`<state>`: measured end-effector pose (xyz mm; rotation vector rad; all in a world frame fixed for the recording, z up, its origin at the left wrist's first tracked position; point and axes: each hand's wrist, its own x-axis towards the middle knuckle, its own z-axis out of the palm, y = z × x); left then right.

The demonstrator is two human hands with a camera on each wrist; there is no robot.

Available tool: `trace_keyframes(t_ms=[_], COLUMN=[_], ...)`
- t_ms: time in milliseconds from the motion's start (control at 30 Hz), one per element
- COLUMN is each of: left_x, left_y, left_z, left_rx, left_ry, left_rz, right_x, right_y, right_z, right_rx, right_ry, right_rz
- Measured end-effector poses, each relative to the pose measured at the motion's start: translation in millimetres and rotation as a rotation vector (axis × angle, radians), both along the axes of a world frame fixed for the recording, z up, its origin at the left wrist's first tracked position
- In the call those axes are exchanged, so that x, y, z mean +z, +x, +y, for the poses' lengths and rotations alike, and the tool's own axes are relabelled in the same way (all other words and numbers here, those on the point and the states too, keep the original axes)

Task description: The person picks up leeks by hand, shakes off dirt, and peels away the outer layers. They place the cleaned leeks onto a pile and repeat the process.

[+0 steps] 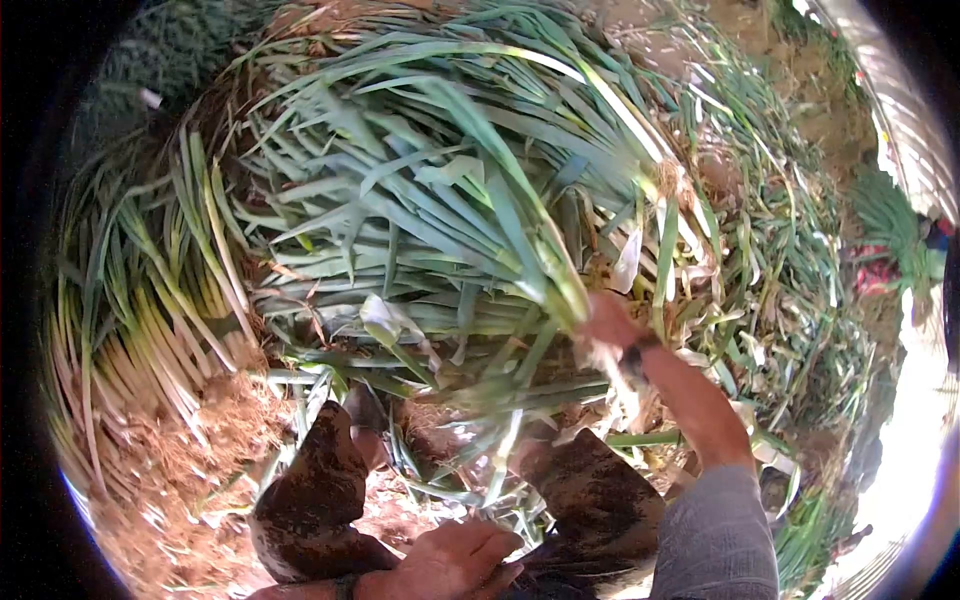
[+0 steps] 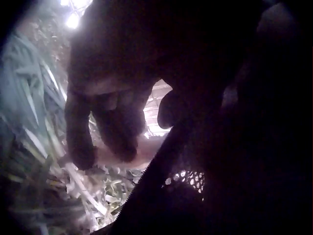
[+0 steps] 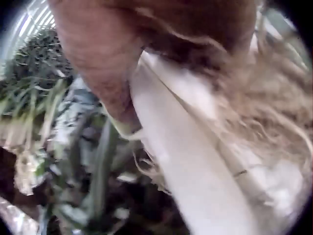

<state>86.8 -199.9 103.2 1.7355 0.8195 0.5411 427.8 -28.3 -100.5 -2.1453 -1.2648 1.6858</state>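
My right hand grips a small bunch of green onions by their pale lower ends. Their long green leaves reach up and left across the heap, and blur partly softens them. In the right wrist view the thick white stalks run down from under the thumb, with stringy brown roots beside them. The left hand lies low in the head view, in front of the lap, with nothing in its grasp. Its dark fingers hang loosely in the left wrist view.
A large heap of green onions spreads ahead. Rows of bunched green onions lie at left, rootward ends toward me. Loose leaves and peelings litter the right side. Both knees, in stained dark trousers, stand close below.
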Motion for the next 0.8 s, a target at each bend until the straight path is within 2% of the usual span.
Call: trace_keyframes(t_ms=[67,100,167,200,267,333,367,400,433,467,500,567,633,667,733,800], left_x=[11,18,8,1,-10,-20,-37,-43,-27,-42,-37,-18,4,-3,30,26], left_y=[-5,-7,-9,-9,-6,-8,-7,-3,-2,10,14,26,42,55,65,78], left_z=[-9,-13,-16,-23,-40,-42,-43,-43,-37,-30,-28,-11,8,19,22,27], left_rx=[0.022,0.009,-0.059,-0.132,-0.103,-0.054,-0.064,-0.093,-0.009,0.052,0.088,0.151,0.316,0.281,0.322,0.330], left_ry=[0.003,0.014,0.028,0.033,0.158,0.166,0.167,0.163,0.182,0.270,0.177,-0.304,-0.838,-0.677,-0.683,-0.747], left_rz=[0.001,0.010,-0.051,-0.095,-0.092,-0.095,-0.061,-0.046,-0.124,-0.356,-0.420,-0.265,-0.526,-0.583,-0.799,-0.887], right_x=[36,73,148,134,143,168,184,219,234,269,286,313,332,333,335,335], right_y=[-31,-50,-84,-55,-18,4,8,-9,-14,-21,-31,-49,-64,-67,-82,-108], right_z=[-33,-36,-31,-29,-12,-21,-31,-44,-58,-74,-86,-111,-137,-144,-155,-161], right_rx=[0.242,0.250,0.425,0.386,0.570,0.748,0.824,0.724,0.704,0.689,0.627,0.571,0.471,0.427,0.360,0.243], right_ry=[0.283,0.281,0.212,0.269,0.505,0.904,0.994,0.812,0.857,0.939,0.932,1.012,1.088,1.131,1.096,1.095], right_rz=[0.069,0.054,-0.323,-0.268,-0.634,-0.658,-0.746,-0.762,-0.869,-1.001,-0.981,-0.975,-0.928,-0.931,-0.947,-0.749])
